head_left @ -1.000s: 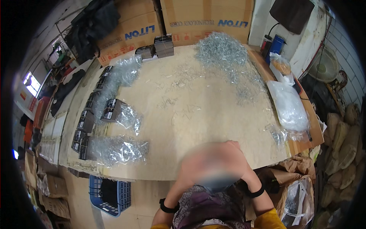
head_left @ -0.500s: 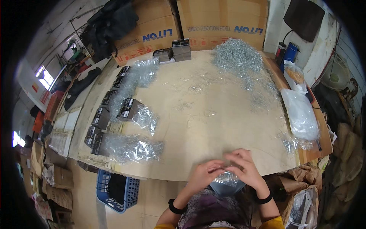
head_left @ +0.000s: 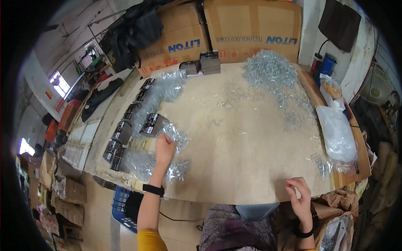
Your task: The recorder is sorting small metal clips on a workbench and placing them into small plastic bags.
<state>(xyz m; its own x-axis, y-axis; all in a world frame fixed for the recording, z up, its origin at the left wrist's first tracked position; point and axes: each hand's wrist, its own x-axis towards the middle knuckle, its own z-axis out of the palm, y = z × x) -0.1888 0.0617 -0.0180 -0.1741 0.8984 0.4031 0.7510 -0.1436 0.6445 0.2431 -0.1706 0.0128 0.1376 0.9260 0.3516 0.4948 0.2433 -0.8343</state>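
My left hand (head_left: 165, 147) reaches out over the left part of the table. Its fingers are curled together beside a stack of dark cards (head_left: 151, 124) and a spread of clear plastic packets (head_left: 178, 136); what they hold, if anything, is hidden. Near the front edge on the right, my right hand (head_left: 300, 195) hovers with thumb and fingers apart, nothing visible between them. A grey-blue container (head_left: 256, 211) sits at my lap, partly under the table edge. More clear packets (head_left: 146, 165) lie fanned out below my left wrist's level of the table.
A large heap of small clear pieces (head_left: 271, 73) lies at the far right, with loose ones scattered inward. Banded dark card stacks (head_left: 122, 132) line the left edge. A filled plastic bag (head_left: 336, 133) rests along the right. Cardboard boxes (head_left: 253, 25) stand behind; a blue basket (head_left: 119, 205) is below.
My hands were together over the grey-blue container and have parted. The left went far out to the packets on the left; the right shifted rightward and opened. The view has shifted slightly.
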